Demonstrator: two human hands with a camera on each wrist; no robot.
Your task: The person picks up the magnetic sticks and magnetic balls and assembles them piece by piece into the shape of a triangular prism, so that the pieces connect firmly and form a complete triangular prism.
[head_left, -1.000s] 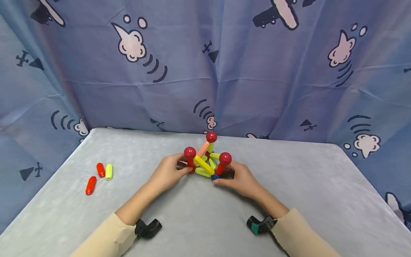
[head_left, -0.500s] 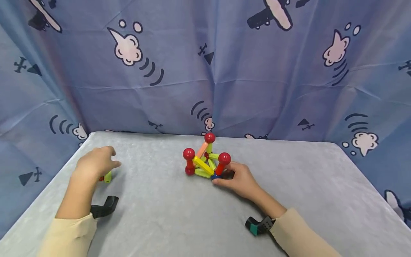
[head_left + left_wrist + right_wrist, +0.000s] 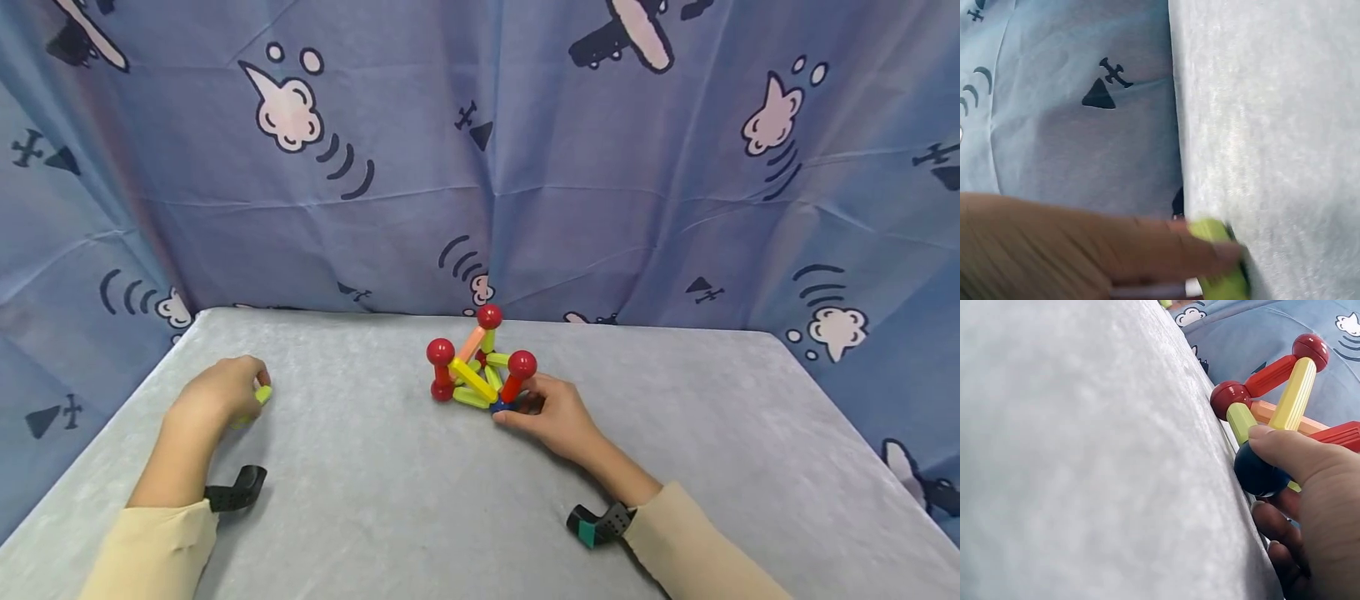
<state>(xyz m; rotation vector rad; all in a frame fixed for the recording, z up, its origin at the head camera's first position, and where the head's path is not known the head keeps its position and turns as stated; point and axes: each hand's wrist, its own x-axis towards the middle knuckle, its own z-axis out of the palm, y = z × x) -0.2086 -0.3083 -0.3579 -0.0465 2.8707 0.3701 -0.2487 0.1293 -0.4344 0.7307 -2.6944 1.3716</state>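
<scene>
At the left of the table my left hand (image 3: 217, 396) pinches a yellow-green magnetic rod (image 3: 262, 394); in the left wrist view that rod (image 3: 1229, 289) lies between thumb and fingers, blurred. The hand hides what lies beneath it. Mid-table stands a magnetic ball-and-rod frame with red balls (image 3: 440, 352) on top, a yellow rod (image 3: 474, 380) and an orange rod (image 3: 471, 343) slanting across, and yellow-green rods at its base. My right hand (image 3: 555, 417) grips its near right corner, the thumb against the dark blue ball (image 3: 1260, 472) in the right wrist view.
A grey-white cloth (image 3: 390, 500) covers the table. Behind it and at the sides hangs a blue printed curtain (image 3: 405, 150). Each wrist wears a black camera mount (image 3: 236, 490).
My left hand has left the frame's left corner, gone left to the loose rods and taken hold of a yellow-green one. My right hand has stayed at the blue ball.
</scene>
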